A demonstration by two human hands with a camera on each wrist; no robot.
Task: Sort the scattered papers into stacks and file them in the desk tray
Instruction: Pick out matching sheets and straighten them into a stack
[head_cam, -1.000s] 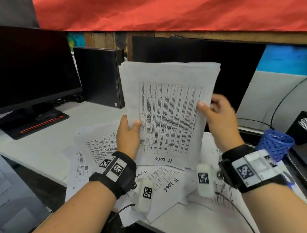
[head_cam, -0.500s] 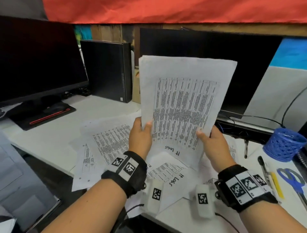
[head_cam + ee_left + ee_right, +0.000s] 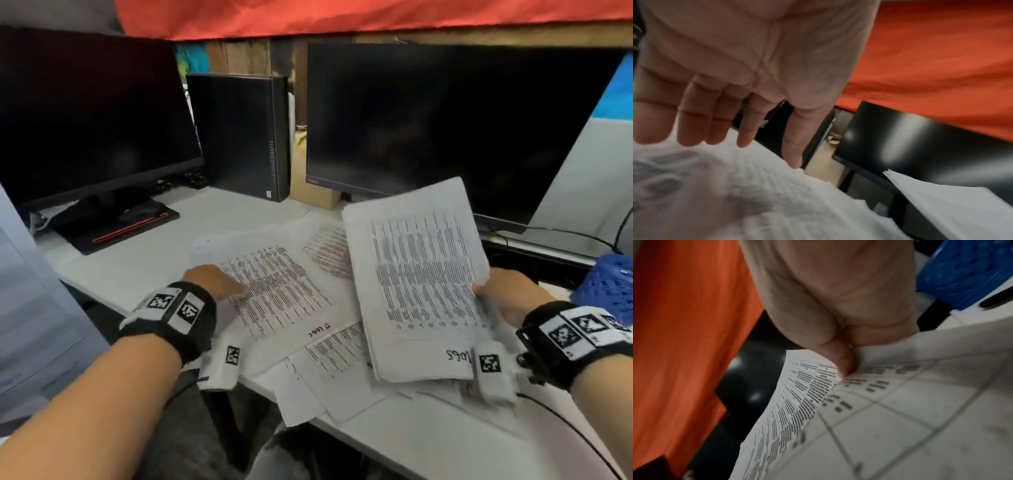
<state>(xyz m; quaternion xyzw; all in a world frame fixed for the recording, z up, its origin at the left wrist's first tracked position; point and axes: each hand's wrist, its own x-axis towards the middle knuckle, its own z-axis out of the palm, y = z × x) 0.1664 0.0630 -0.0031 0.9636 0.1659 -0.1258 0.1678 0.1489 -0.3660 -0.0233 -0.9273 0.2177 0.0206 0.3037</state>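
My right hand [image 3: 507,294] grips a stack of printed table sheets [image 3: 421,274] by its right edge, tilted low over the desk. The right wrist view shows the thumb [image 3: 838,360] pressed on the top sheet of the stack [image 3: 879,418]. My left hand [image 3: 212,279] holds nothing and lies with straight fingers at the left edge of a loose printed sheet [image 3: 274,284] on the desk. In the left wrist view the fingers [image 3: 744,129] hang just over that sheet [image 3: 735,194]. More loose sheets [image 3: 329,370] lie overlapped near the desk's front edge. No desk tray is clearly visible.
Two dark monitors [image 3: 85,113] [image 3: 445,126] stand at the back, with a black computer box [image 3: 239,133] between them. A blue mesh basket [image 3: 609,284] sits at the right edge. A thin cable [image 3: 561,421] runs along the desk [image 3: 144,260] at the front right.
The stack has come down from upright in both hands to low on the right. My left hand let go of it and moved left onto the loose sheet.
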